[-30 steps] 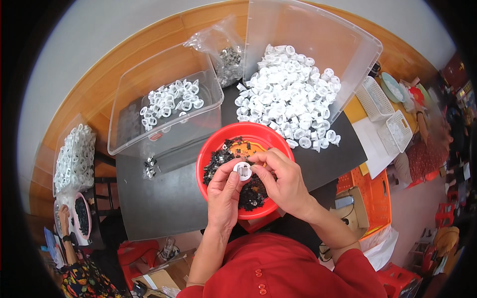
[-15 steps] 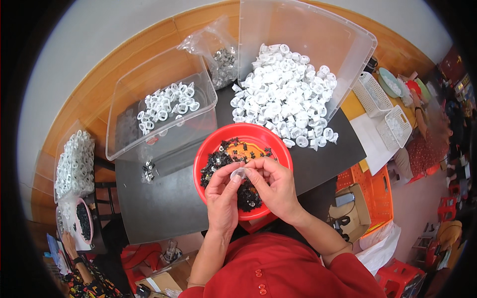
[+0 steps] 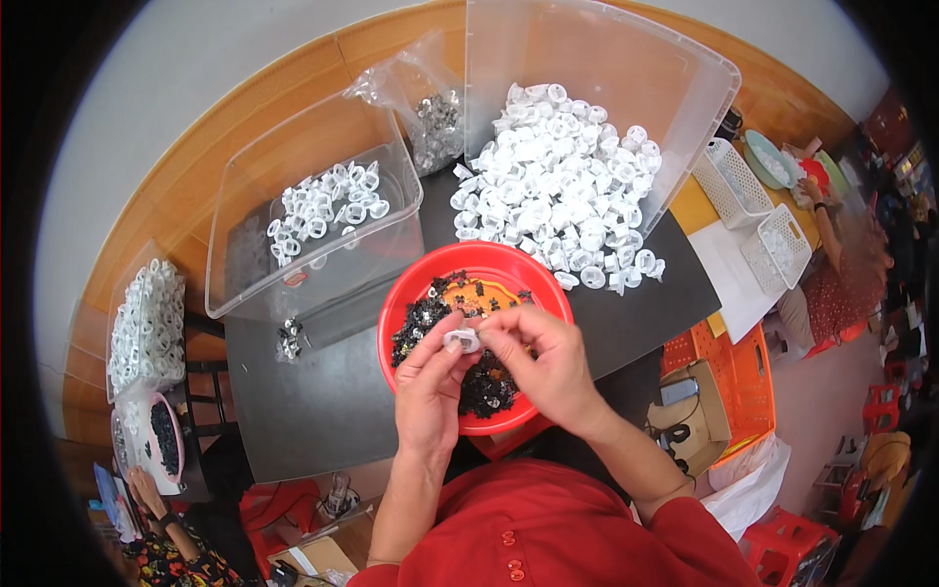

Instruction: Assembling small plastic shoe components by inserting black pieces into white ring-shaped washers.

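Observation:
Over a red basin (image 3: 393,311), a small round white plastic cap (image 3: 462,339) is pinched in my left hand (image 3: 430,386). My right hand (image 3: 550,367) is closed too, its thumb and forefinger at the cap's right edge; whether it grips the cap or some tiny part there I cannot make out. Below the hands lie many small black parts (image 3: 489,389) with shiny bits, and an orange-yellow patch (image 3: 479,293) shows at the basin's far side. Similar white pieces (image 3: 567,176) spill in a big heap from a clear tub (image 3: 626,59) lying on its side.
A clear box (image 3: 323,264) with some white pieces stands at the left, a plastic bag of metal parts (image 3: 435,127) behind it. Small parts (image 3: 290,339) lie on the black table (image 3: 323,421). Co-workers' hands appear far left (image 3: 147,489) and far right (image 3: 812,188). An orange crate (image 3: 748,382) stands right.
The white cap has turned and shifted slightly left in my fingers, showing its side. My left hand has rolled a little; the right stays close to it. The co-worker's hand at left has moved.

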Demonstrator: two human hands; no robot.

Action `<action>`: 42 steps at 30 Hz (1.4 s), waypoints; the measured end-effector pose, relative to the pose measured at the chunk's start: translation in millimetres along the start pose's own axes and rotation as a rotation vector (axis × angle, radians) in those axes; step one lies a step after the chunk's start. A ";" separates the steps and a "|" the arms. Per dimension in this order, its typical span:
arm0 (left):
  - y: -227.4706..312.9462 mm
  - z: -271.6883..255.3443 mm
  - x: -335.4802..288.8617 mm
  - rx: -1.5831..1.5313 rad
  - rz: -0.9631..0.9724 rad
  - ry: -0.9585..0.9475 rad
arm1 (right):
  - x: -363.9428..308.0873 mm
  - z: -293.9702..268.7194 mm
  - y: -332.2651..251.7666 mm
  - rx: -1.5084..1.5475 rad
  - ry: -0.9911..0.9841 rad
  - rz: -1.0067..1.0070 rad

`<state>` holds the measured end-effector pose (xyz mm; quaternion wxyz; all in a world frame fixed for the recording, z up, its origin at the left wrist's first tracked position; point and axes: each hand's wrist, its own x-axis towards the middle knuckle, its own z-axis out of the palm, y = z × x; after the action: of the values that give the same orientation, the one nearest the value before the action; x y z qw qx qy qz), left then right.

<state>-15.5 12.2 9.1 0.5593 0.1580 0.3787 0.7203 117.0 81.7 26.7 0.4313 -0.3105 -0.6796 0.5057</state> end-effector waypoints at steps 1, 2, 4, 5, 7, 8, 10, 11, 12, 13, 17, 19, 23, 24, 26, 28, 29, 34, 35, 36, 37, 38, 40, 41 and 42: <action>3.1 -1.2 -0.2 -0.020 -0.008 0.011 | 6.0 -8.3 -1.1 -0.113 0.029 -0.013; 6.0 -3.0 -0.3 -0.031 0.013 0.031 | 13.3 -17.8 -3.8 -0.176 0.040 -0.003; 9.2 -13.5 0.2 -0.028 0.027 0.047 | 27.2 -36.1 -3.9 -0.347 0.044 -0.007; 9.8 -16.1 0.8 -0.020 0.043 0.062 | 32.8 -44.8 -1.7 -0.454 0.038 -0.021; 9.3 -15.7 0.7 -0.029 0.035 0.092 | 38.2 -53.0 16.1 -0.501 0.002 -0.071; 8.3 -16.0 -0.1 -0.025 0.043 0.091 | 39.1 -53.9 21.2 -0.593 -0.039 -0.104; 6.4 -15.3 0.1 -0.022 0.046 0.087 | 40.3 -54.5 27.9 -0.688 -0.078 -0.134; 5.4 -14.0 0.2 0.000 0.034 0.081 | 41.4 -52.4 29.9 -0.768 -0.120 -0.151; 4.9 -13.0 -0.1 0.025 0.024 0.076 | 42.3 -49.3 32.6 -0.844 -0.161 -0.167; 4.9 -11.9 -0.1 0.025 0.022 0.076 | 43.1 -46.3 36.6 -0.845 -0.161 -0.165; 5.0 -10.8 -0.8 0.048 0.052 0.066 | 45.8 -33.8 43.0 -0.941 -0.200 -0.162; 5.1 -11.4 -1.6 0.063 0.076 0.068 | 46.7 -30.4 43.6 -0.982 -0.235 -0.156; 1.2 -11.5 -1.6 0.194 0.150 0.080 | 46.4 -29.1 51.1 -1.000 -0.221 -0.179; 0.9 -10.9 -2.2 0.244 0.177 0.076 | 46.9 -28.3 51.5 -0.990 -0.205 -0.188; -0.2 -9.4 -3.6 0.258 0.186 0.068 | 45.8 -27.3 51.7 -0.971 -0.182 -0.209; -3.1 -7.9 -3.0 0.280 0.197 0.044 | 45.4 -28.7 51.4 -0.956 -0.155 -0.228; -4.0 -8.4 -2.4 0.280 0.198 0.044 | 45.4 -29.6 51.4 -0.951 -0.160 -0.222; -5.6 -6.9 -1.8 0.319 0.188 0.057 | 48.3 -33.1 46.0 -0.908 -0.140 -0.108; -5.5 -5.1 -1.6 0.319 0.189 0.056 | 48.4 -35.5 45.2 -0.775 -0.132 -0.074; -5.1 -3.1 -1.6 0.330 0.176 0.051 | 49.4 -34.7 41.7 -0.640 -0.129 -0.043; -5.2 -1.1 -1.2 0.341 0.162 0.045 | 49.7 -33.5 36.3 -0.637 -0.132 -0.045; -6.3 0.6 0.1 0.342 0.165 0.050 | 49.2 -32.5 28.2 -0.397 -0.190 0.130; -11.7 4.4 4.9 0.343 0.158 0.003 | 46.6 -29.8 20.4 -0.158 -0.243 0.302; -14.1 5.7 7.8 0.343 0.160 0.004 | 44.3 -27.0 19.3 -0.027 -0.269 0.339; -16.7 6.4 11.2 0.364 0.135 0.016 | 42.0 -24.1 18.5 0.104 -0.294 0.374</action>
<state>-3.4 26.3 -0.9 0.4691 0.2759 0.4955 0.6770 120.1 133.3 23.2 0.2417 -0.3315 -0.6389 0.6508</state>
